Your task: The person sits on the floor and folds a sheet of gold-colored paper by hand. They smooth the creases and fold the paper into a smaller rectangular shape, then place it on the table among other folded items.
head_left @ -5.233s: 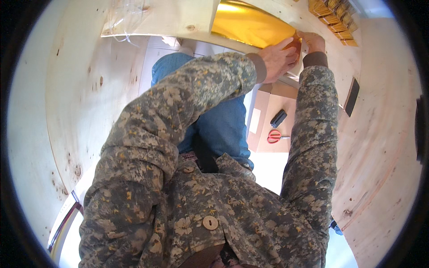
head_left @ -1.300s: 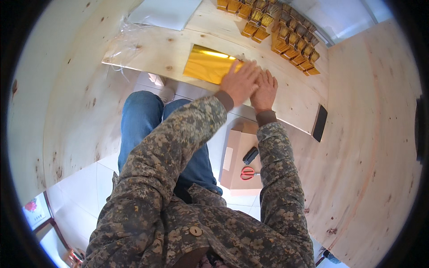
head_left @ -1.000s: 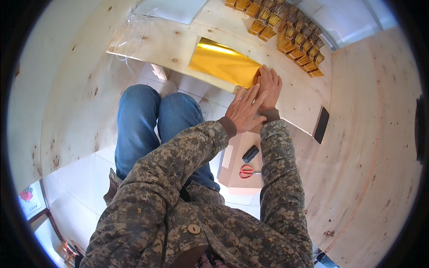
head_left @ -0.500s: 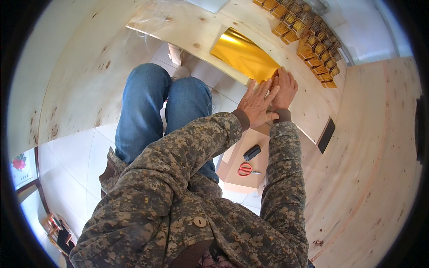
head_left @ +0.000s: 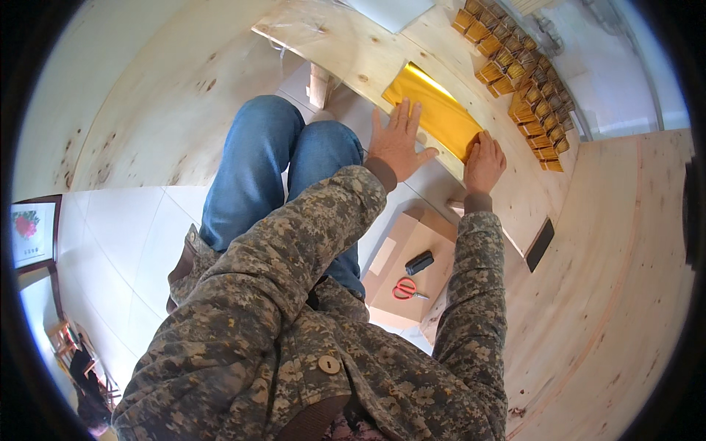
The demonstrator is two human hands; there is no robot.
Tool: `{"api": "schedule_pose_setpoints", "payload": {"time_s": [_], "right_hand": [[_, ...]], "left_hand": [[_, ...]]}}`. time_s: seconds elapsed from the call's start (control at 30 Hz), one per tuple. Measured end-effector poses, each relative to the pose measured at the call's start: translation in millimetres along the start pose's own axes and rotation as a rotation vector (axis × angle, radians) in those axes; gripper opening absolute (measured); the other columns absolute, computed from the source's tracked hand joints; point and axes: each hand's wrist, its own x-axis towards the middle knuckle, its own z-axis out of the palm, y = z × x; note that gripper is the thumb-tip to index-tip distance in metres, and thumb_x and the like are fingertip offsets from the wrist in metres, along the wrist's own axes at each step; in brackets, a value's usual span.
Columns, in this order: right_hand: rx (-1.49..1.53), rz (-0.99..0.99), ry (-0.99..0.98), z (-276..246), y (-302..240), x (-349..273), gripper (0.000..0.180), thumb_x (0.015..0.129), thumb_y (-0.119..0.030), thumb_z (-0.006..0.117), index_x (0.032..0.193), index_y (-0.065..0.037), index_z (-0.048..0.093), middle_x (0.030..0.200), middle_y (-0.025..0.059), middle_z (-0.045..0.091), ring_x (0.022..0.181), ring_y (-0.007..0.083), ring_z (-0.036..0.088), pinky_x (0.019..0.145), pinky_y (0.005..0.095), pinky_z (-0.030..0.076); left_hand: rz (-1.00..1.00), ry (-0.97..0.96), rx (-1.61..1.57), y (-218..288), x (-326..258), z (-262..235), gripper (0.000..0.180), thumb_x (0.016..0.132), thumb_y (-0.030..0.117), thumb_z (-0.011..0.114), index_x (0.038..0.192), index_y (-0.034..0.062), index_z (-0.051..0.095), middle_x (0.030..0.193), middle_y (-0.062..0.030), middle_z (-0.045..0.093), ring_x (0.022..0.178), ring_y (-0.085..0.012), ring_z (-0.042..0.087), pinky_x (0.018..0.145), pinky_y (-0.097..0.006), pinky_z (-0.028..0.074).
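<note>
Observed at upper centre and right of the frame: a pale, knotted wooden table (head_left: 529, 202), bent in outline toward the rim. Noted on it, at upper right, rows of yellow-brown bundles (head_left: 531, 95) standing close together, and at the top edge a pale sheet (head_left: 393, 9). Noted at the table's near right corner, right of centre, a black strip (head_left: 540, 245). Recorded further wooden panels (head_left: 610, 264) at far right and upper left.

Found below the table, just right of centre, a cardboard box (head_left: 441, 246), bearing a black object (head_left: 420, 262) and red-handled scissors (head_left: 404, 289), close together but apart. Logged at left a tiled white floor (head_left: 118, 242), a framed picture (head_left: 37, 229) with a red flower, and at lower left a wooden chair (head_left: 62, 339), partly dark-draped.

Located at upper centre, along the table's front edge: a shiny gold sheet (head_left: 443, 110), lying aslant. Found the left hand (head_left: 397, 147) flat with fingers spread, tips over the sheet's lower left edge; cannot confirm contact. Found the right hand (head_left: 483, 165) at the sheet's right end with fingers bent; cannot tell whether pinching it.

Compared with half a second ago: left hand shifted leftward, away from close beside the right hand, with fingers wider apart; right hand unchanged in station at the sheet's right end.
</note>
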Motion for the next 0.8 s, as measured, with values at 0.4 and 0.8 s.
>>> {"api": "schedule_pose_setpoints", "payload": {"time_s": [0.4, 0.8], "right_hand": [[0.002, 0.006, -0.018, 1.3, -0.5, 0.5, 0.036, 0.099, -0.024, 0.051, 0.132, -0.011, 0.059, 0.141, 0.0054, 0.058, 0.134, 0.0313, 0.047, 0.113, 0.0514, 0.029], [0.014, -0.001, 0.002, -3.7, -3.0, 0.9, 0.036, 0.096, -0.020, 0.057, 0.131, -0.010, 0.060, 0.140, 0.0051, 0.058, 0.132, 0.0304, 0.048, 0.113, 0.0496, 0.029]], "left_hand": [[0.230, 0.109, -0.072, 16.0, 28.1, -1.1, 0.081, 0.097, 0.054, 0.047, 0.154, 0.0001, 0.028, 0.160, -0.0189, 0.030, 0.150, -0.0303, 0.025, 0.120, -0.051, 0.015], [0.303, -0.081, -0.125, 33.9, 73.4, 53.8, 0.078, 0.097, 0.058, 0.044, 0.153, 0.0041, 0.035, 0.160, -0.0142, 0.032, 0.149, -0.0277, 0.026, 0.122, -0.043, 0.013]]}}
